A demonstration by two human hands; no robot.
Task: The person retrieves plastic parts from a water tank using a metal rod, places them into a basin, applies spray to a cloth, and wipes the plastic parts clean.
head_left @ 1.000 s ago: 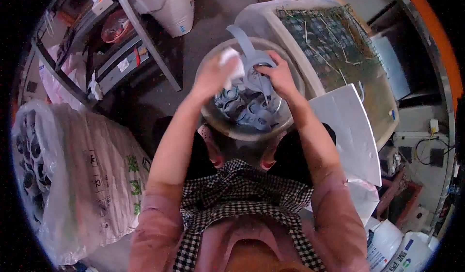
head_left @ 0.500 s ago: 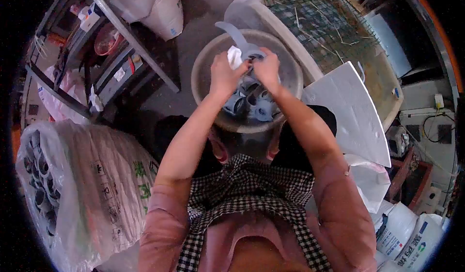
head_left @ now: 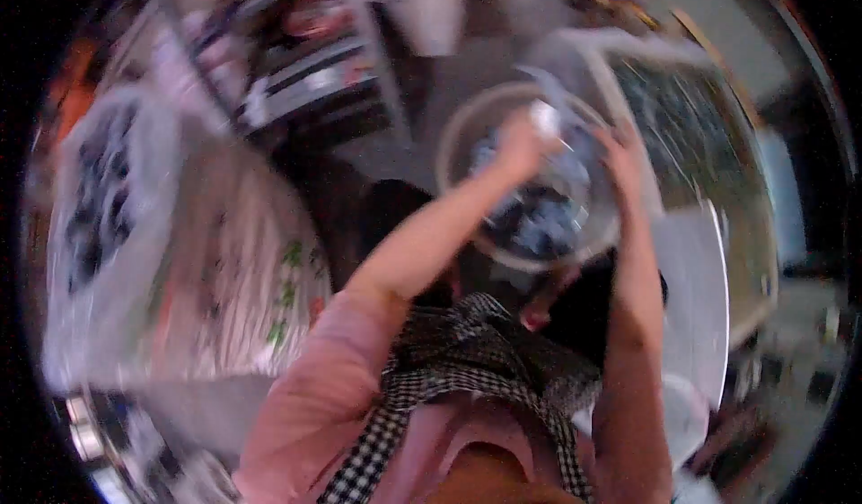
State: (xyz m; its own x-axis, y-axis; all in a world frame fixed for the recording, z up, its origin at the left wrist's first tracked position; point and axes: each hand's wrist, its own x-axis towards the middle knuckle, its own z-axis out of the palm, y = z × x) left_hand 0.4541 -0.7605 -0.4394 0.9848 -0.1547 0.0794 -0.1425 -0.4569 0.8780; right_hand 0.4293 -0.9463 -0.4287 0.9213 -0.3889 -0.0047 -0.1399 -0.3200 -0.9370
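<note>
A round basin (head_left: 446, 155) stands on the floor between my knees, with several grey plastic parts (head_left: 548, 221) heaped in it. My left hand (head_left: 521, 149) is over the basin, its fingers closed on a small crumpled white cloth (head_left: 543, 118), which may be paper. At the basin's far side a pale grey curved strip (head_left: 549, 82) shows between my hands. My right hand (head_left: 618, 158) is at the basin's right side, near the grey parts. Motion smears its fingers, so whether it grips anything is unclear.
On the left stands a large clear plastic bag (head_left: 215, 261) full of grey tube-like pieces. Behind it is a metal rack (head_left: 377, 64). A tub with a green net (head_left: 700, 127) is close on the right, with a white board (head_left: 691, 279) leaning nearby.
My view has swung left, so the scene sits further right and is blurred. My hands, together over a grey part before, are now apart; the right has moved to the basin's right side.
</note>
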